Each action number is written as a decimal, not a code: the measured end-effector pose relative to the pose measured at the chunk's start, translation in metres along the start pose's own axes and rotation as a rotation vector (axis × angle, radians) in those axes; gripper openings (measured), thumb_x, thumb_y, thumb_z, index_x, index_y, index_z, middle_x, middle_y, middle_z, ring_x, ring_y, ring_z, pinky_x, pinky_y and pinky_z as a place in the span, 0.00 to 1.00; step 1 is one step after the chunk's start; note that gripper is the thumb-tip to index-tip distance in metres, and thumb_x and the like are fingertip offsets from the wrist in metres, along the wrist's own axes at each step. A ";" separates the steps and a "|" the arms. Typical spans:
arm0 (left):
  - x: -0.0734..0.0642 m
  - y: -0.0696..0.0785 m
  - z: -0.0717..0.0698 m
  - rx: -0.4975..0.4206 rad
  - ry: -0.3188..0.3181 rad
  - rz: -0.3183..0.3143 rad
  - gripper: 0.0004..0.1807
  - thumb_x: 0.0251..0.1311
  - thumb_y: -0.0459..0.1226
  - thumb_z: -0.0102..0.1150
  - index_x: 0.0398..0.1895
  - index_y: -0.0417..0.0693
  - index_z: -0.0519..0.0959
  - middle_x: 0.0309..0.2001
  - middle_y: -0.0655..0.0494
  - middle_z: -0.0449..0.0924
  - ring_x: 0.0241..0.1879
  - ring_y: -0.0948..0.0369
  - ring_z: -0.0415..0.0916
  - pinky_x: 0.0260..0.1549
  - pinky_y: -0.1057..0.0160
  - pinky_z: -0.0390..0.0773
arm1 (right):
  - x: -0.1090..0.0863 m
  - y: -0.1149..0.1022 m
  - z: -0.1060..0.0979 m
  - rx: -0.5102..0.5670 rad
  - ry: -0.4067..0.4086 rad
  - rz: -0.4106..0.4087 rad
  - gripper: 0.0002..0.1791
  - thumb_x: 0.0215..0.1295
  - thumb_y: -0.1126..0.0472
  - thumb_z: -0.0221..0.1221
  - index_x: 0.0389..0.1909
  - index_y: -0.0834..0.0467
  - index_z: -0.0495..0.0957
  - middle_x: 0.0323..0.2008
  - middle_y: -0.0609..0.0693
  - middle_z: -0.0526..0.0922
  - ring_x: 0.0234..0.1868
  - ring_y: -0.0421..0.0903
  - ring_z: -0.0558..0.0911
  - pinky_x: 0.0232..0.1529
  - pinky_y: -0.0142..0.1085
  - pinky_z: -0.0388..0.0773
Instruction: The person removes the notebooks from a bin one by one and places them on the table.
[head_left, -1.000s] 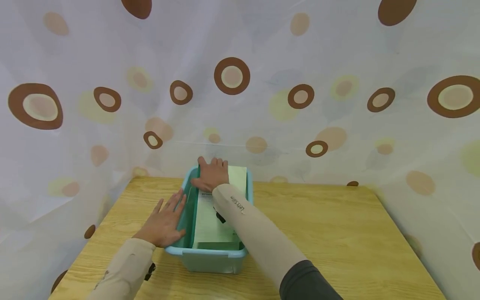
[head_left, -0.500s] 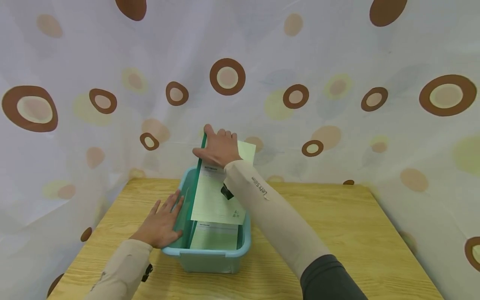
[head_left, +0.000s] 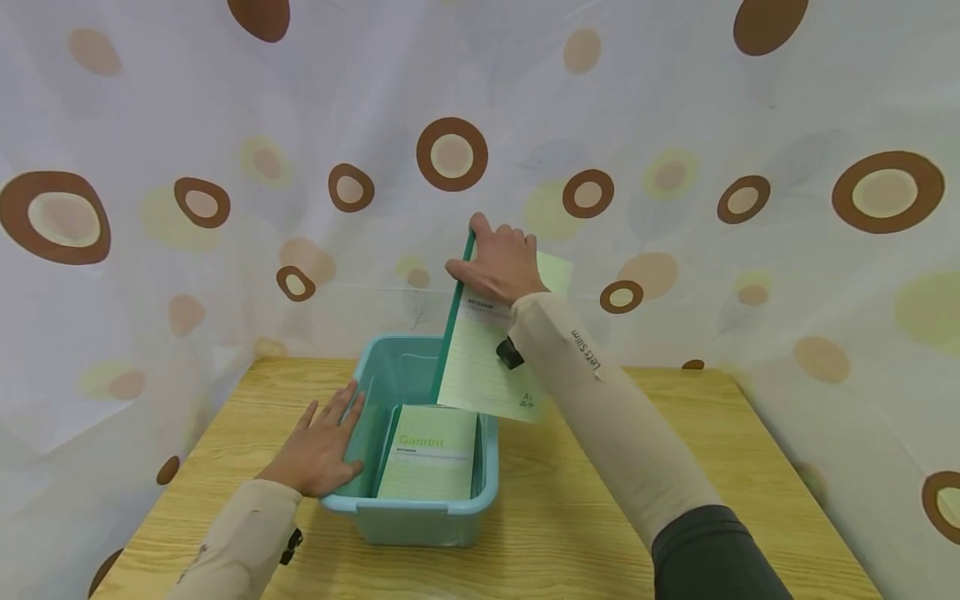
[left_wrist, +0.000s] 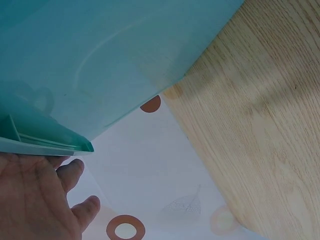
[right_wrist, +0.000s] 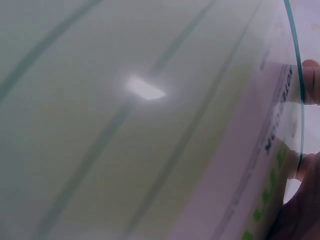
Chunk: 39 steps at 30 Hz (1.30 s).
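My right hand [head_left: 501,265] grips a pale green notebook [head_left: 480,358] with a dark green spine, held up tilted above the bin's right side. The right wrist view is filled by this notebook's lined cover [right_wrist: 125,160], with fingertips [right_wrist: 311,91] at its edge. A light blue plastic bin [head_left: 408,506] stands on the table, and another notebook [head_left: 426,471] marked "Gambit" lies inside it. On the bin's left rim rests my left hand [head_left: 318,450], fingers spread and straight. From the left wrist, the hand [left_wrist: 35,200] shows against the rim beside the bin's outer wall [left_wrist: 130,55].
The wooden table [head_left: 637,483] extends on both sides of the bin. A white curtain [head_left: 480,83] with brown and yellow circles hangs behind the table's far edge and down its sides.
My right hand has lifted the notebook out of the bin, up and then to the right, uncovering the notebook beneath. The left hand has stayed on the rim.
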<state>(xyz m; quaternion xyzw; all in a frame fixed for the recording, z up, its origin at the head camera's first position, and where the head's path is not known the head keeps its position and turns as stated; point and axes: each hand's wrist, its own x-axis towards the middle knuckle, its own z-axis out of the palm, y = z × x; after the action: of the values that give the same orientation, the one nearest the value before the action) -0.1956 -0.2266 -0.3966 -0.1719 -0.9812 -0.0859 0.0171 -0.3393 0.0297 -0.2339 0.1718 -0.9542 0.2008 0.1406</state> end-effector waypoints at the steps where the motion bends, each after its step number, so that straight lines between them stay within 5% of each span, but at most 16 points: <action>1: 0.000 0.000 0.000 -0.001 0.000 0.001 0.46 0.55 0.42 0.59 0.73 0.31 0.52 0.75 0.36 0.44 0.72 0.40 0.45 0.66 0.35 0.45 | 0.000 0.006 0.000 -0.004 -0.001 0.006 0.26 0.53 0.46 0.50 0.51 0.54 0.64 0.33 0.55 0.69 0.37 0.54 0.67 0.44 0.47 0.58; 21: 0.000 -0.004 0.001 -0.011 -0.005 0.005 0.46 0.56 0.42 0.59 0.73 0.30 0.51 0.75 0.37 0.42 0.73 0.41 0.43 0.66 0.35 0.44 | 0.002 0.105 0.050 -0.086 -0.097 0.076 0.28 0.55 0.45 0.49 0.54 0.57 0.65 0.35 0.58 0.70 0.37 0.57 0.68 0.44 0.51 0.60; 39: -0.002 -0.005 -0.002 -0.008 -0.001 0.012 0.46 0.55 0.42 0.59 0.73 0.30 0.51 0.75 0.37 0.42 0.73 0.41 0.44 0.66 0.35 0.44 | -0.005 0.156 0.121 -0.133 -0.224 0.076 0.34 0.57 0.43 0.51 0.61 0.59 0.64 0.45 0.65 0.75 0.45 0.64 0.72 0.50 0.57 0.62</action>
<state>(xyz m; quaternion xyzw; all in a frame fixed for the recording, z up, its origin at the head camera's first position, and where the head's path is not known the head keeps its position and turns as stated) -0.1949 -0.2319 -0.3959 -0.1780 -0.9798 -0.0898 0.0162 -0.4185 0.1128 -0.3944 0.1472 -0.9809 0.1218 0.0365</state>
